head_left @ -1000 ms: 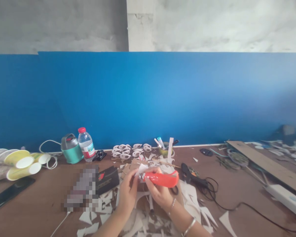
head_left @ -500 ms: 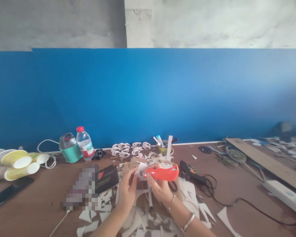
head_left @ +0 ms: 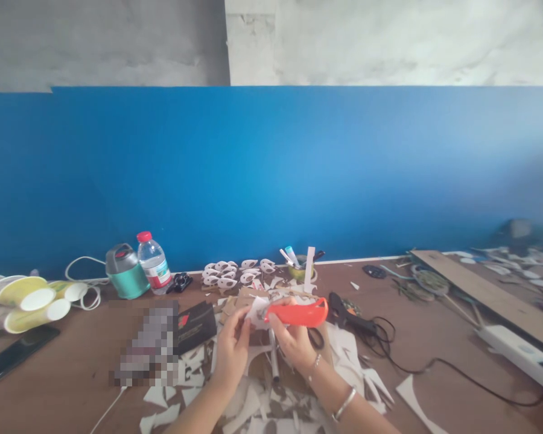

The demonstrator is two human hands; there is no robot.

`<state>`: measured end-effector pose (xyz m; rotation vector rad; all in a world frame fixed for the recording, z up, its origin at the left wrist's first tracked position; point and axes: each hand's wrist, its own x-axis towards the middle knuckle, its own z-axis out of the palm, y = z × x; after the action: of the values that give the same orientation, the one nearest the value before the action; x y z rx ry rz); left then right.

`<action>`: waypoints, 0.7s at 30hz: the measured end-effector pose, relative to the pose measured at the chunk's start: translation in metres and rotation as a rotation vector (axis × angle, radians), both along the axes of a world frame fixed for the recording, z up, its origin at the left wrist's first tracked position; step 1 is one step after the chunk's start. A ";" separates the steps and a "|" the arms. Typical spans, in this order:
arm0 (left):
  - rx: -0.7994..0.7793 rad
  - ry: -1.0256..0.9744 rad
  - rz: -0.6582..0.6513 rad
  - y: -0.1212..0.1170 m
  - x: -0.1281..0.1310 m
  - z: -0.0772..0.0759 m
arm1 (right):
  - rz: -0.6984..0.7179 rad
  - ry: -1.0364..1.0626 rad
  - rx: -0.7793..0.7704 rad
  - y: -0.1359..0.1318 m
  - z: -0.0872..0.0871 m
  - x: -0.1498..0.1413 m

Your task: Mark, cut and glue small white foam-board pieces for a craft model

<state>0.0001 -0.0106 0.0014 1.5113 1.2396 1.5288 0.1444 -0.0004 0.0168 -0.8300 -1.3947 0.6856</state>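
Observation:
My left hand (head_left: pixel 231 346) pinches a small white piece of paper or card (head_left: pixel 257 312) between thumb and fingers, above a heap of scraps. My right hand (head_left: pixel 294 343) is closed around a glossy red-handled tool (head_left: pixel 298 314), which lies level and has a loop at its right end. The tool's left end meets the white piece; its working head is mostly hidden by fingers and paper. Beneath the hands are white offcuts (head_left: pixel 248 404) and a pen-like rod (head_left: pixel 274 361). A dark scissors-like loop (head_left: pixel 316 339) shows beside my right wrist.
Several white cut shapes with dark spots (head_left: pixel 226 282) stand at the back, near a pen holder (head_left: pixel 298 273). Left are a bottle (head_left: pixel 154 265), a teal container (head_left: pixel 127 280) and paper cups (head_left: pixel 36 299). A corded black glue gun (head_left: pixel 350 319) and a power strip (head_left: pixel 520 352) lie right.
The view has shifted very slightly. Both hands keep nearly the same pose, with the red-handled tool still against the white piece.

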 end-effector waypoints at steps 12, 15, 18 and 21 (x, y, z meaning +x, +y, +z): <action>0.018 -0.020 0.002 0.001 0.000 0.000 | -0.024 0.016 -0.014 0.002 -0.002 -0.002; 0.015 -0.024 -0.005 0.001 0.000 0.000 | -0.029 0.005 -0.014 0.003 -0.003 -0.002; 0.004 -0.026 -0.017 0.001 0.000 0.000 | -0.033 0.012 -0.023 0.004 -0.004 -0.002; -0.004 -0.030 -0.017 0.000 -0.001 0.001 | -0.039 0.038 -0.031 0.004 -0.005 -0.001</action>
<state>-0.0006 -0.0101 0.0023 1.4874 1.2091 1.5321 0.1430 0.0039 0.0120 -0.8625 -1.3328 0.6912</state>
